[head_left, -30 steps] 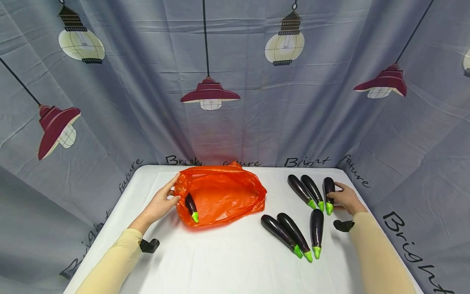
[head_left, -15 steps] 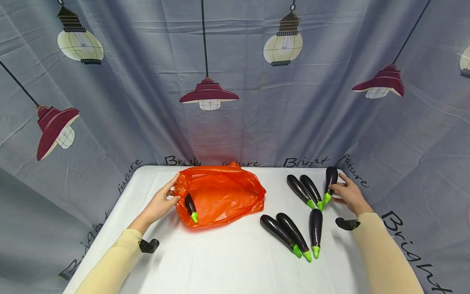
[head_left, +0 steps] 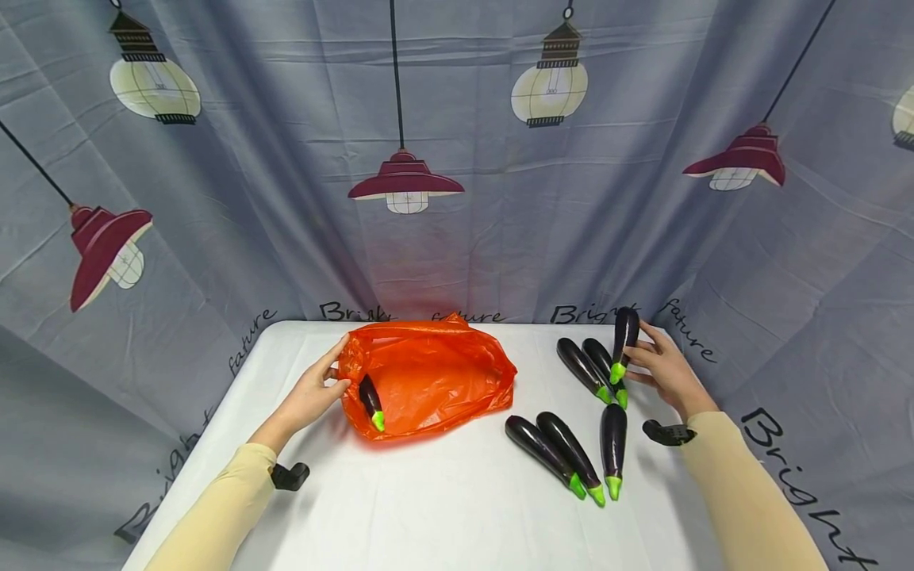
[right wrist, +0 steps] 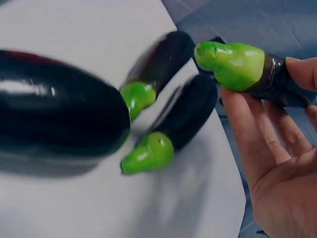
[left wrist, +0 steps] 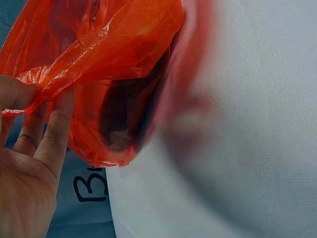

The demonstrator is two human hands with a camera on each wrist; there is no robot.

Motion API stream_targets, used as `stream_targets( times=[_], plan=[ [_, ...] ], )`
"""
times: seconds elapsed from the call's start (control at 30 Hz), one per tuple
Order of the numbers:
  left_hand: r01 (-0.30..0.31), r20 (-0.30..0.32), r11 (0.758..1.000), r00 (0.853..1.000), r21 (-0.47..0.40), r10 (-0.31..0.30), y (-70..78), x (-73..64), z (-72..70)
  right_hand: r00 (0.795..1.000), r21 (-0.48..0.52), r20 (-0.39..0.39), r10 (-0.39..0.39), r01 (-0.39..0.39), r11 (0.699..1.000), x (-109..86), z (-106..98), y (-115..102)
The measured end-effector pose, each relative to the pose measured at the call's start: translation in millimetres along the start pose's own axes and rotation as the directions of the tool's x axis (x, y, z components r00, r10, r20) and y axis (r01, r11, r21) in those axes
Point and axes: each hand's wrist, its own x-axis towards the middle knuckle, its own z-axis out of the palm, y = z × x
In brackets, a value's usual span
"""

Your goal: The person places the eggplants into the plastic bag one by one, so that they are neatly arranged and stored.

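My left hand (head_left: 312, 398) pinches the left edge of an orange plastic bag (head_left: 443, 381), whose mouth gapes toward me. In the left wrist view, thumb and fingers grip the crumpled film (left wrist: 74, 64). One eggplant (head_left: 370, 400) with a green stem end lies inside the bag at its left. At the back right, my right hand (head_left: 670, 371) holds another eggplant (head_left: 626, 337) above the table, its green end pointing down toward me. The right wrist view shows thumb and fingers on either side of that eggplant (right wrist: 282, 84).
Under the held one lie two eggplants (head_left: 581, 366) side by side at the back right. Nearer are a single eggplant (head_left: 613, 444) and another pair of eggplants (head_left: 546, 452). All rest on a white table (head_left: 428, 507). A printed grey curtain (head_left: 457, 254) surrounds the table's back and sides.
My right hand has lifted the rightmost eggplant off the table and carried it up, then left, over the back pair. The left hand and the bag have stayed in place.
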Motion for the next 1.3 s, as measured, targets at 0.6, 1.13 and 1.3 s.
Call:
stream_targets(
  times=[0.6,1.13,1.3],
  plan=[
    [0.015,0.014,1.0,1.0,-0.008,-0.015,2.5,0.8,1.2,0.988,0.074,0.105,-0.115,0.107,0.991,-4.3,39.9,-23.0],
    [-0.011,0.014,1.0,1.0,-0.002,0.011,3.0,1.2,2.0,0.968,0.17,0.189,-0.163,0.131,0.977,-13.7,79.0,-40.2],
    [-0.002,0.013,1.0,1.0,0.009,0.002,4.2,1.3,1.8,0.962,0.209,0.214,-0.167,0.122,0.97,-14.9,90.3,-44.1]
  ],
)
